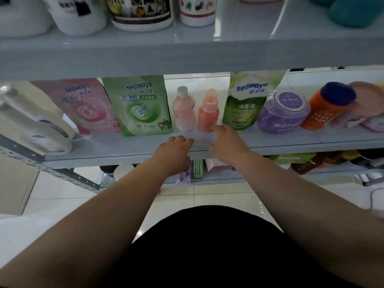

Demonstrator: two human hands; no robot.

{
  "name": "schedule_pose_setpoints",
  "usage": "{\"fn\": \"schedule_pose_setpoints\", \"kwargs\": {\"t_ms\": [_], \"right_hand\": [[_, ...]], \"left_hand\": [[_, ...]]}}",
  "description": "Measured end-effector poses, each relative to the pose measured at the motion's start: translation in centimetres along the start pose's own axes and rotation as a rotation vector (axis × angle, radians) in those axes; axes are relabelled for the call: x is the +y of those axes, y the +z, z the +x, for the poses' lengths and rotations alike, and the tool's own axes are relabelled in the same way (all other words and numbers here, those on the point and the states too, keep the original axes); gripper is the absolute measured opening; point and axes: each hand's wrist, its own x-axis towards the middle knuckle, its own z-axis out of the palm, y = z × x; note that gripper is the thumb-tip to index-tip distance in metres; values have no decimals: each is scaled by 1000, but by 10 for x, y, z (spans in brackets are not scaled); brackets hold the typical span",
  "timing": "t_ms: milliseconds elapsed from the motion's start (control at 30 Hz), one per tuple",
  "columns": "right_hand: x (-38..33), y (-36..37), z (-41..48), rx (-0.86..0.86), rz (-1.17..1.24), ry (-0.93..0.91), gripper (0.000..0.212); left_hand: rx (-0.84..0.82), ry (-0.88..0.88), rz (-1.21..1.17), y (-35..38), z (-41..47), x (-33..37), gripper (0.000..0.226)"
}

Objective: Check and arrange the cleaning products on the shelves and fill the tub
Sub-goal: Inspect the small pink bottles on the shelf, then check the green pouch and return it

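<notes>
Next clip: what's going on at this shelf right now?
A person stands at a shelving unit with both hands on the middle shelf. The left hand and right hand rest near its front edge, before the pale pink bottle and orange-pink bottle, which stand upright between the left green pouch and right green pouch. Neither hand grips anything; the right hand's fingertips lie by the orange-pink bottle's base.

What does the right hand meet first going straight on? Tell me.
Probably the salmon-orange plastic bottle with a peach cap: the right hand points at its base, fingertips nearly there; contact is unclear.
</notes>
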Motion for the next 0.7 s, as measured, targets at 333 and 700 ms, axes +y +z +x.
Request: {"fn": "schedule_pose_setpoints", "kwargs": {"t_ms": [333,700], "right_hand": [[31,0,-64,24,-239,-16,62],[99,-47,-62,3,-199,-76,62]], "left_hand": [[130,200,-205,-19,9,50,61],[444,-164,-790,-50,71,137,91]]}}
